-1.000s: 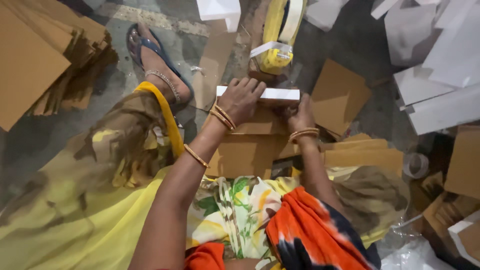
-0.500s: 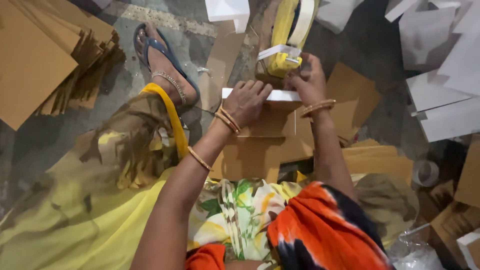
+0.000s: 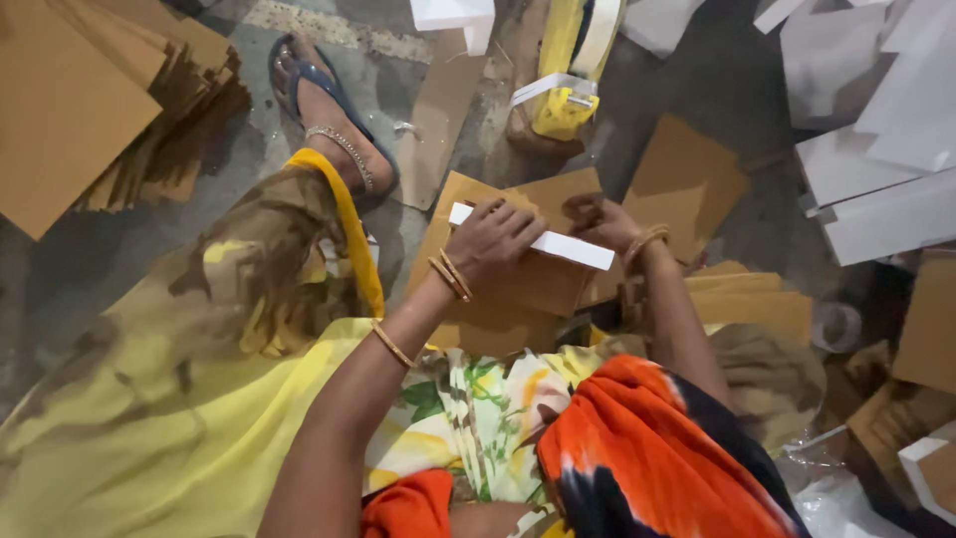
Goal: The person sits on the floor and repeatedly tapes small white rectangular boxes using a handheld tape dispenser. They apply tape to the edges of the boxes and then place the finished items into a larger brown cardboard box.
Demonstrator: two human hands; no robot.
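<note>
While the left hand (image 3: 493, 239) presses flat on a long white strip (image 3: 558, 242), fingers spread and laid over its near end, the right hand (image 3: 597, 217) sits just past it at about two o'clock, fingers curled together against the brown cardboard sheet (image 3: 543, 289) under the strip; whether they pinch the strip's far edge I cannot tell. That strip lies slanted across the sheet, near the middle of the view, on a loose pile of like sheets resting by the person's lap. Since only the one palm pins it, the strip could likely skew or slide out of line if the pressure eases, and the uneven pile below might shift and carry it along. At twelve o'clock stands a yellow tape dispenser (image 3: 568, 80) with a white box (image 3: 453, 18) beside it. A fanned stack of brown boards (image 3: 90, 100) fills ten o'clock, and a sandalled foot (image 3: 334, 139) lies at eleven. White boards (image 3: 876, 179) crowd two o'clock. All rests on a grey, gritty concrete floor (image 3: 129, 269) strewn with offcuts, in dim light.
</note>
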